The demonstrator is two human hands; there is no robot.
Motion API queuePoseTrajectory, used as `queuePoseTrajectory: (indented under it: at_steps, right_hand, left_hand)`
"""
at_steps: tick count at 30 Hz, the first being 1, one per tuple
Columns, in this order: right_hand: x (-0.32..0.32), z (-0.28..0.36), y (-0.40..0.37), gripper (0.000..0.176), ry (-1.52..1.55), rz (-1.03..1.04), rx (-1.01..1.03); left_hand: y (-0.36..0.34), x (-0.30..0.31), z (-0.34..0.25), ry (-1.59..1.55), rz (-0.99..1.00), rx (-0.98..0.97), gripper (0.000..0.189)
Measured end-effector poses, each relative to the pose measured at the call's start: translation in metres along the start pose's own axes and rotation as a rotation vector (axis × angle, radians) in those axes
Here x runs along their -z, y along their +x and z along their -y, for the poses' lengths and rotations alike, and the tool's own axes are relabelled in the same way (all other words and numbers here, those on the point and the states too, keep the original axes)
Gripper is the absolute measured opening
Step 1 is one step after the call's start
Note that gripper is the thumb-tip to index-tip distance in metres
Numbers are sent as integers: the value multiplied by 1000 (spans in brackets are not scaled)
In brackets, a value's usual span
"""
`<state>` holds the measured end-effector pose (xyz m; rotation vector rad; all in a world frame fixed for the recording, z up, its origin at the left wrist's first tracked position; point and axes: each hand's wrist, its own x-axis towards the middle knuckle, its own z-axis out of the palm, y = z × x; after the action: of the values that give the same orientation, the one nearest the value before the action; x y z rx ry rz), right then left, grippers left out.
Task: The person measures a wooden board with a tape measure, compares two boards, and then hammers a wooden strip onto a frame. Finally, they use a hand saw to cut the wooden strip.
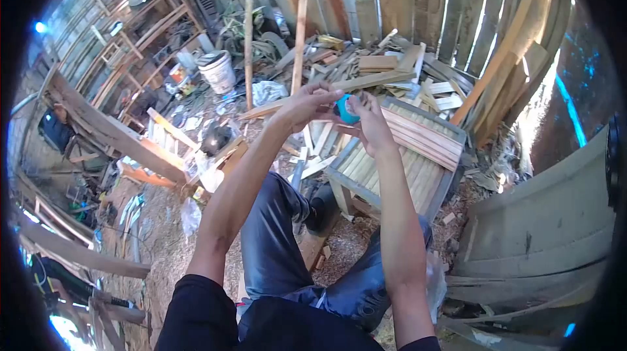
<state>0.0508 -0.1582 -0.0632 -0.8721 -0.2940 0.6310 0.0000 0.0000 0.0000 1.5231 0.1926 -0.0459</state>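
Note:
Both hands are raised in front of me above a low slatted wooden table. Between them is a small teal rounded object (347, 109), too small in view to name its kind. My left hand (308, 106) pinches it from the left with bent fingers. My right hand (369, 122) closes on it from the right, hiding part of it. Just beyond and below the right hand, several planed wooden strips (424, 137) lie side by side across the slatted table (356, 171).
A heap of offcut boards (379, 66) lies against the plank wall (431, 4). A white bucket (217, 73) stands at the back left, near upright poles (300, 24). Wood shavings cover the floor (346, 253). A large grey panel (542, 220) leans at the right.

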Motion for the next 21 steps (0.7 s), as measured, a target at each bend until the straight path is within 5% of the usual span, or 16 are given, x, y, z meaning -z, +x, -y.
queuePoseTrajectory:
  at_steps: [3,6,9,14,19,21]
  right_hand:
    - [1,-1,-11,68,-145,-42,23]
    - [-6,-2,8,54,-65,142,176]
    - [-8,2,6,50,-209,267,125]
    - [-25,-19,22,71,-486,348,112]
    - [-63,-64,44,57,-571,420,130]
    - [-70,-98,62,59,-1046,200,668]
  left_hand:
    - [-5,-5,1,167,-54,-42,24]
    - [-1,11,-12,223,-63,-118,26]
    - [-12,18,-17,225,-70,-71,28]
    - [-32,43,-18,427,-147,29,39]
    - [-58,94,-13,597,-189,55,38]
    - [-70,116,-3,727,-183,32,35]
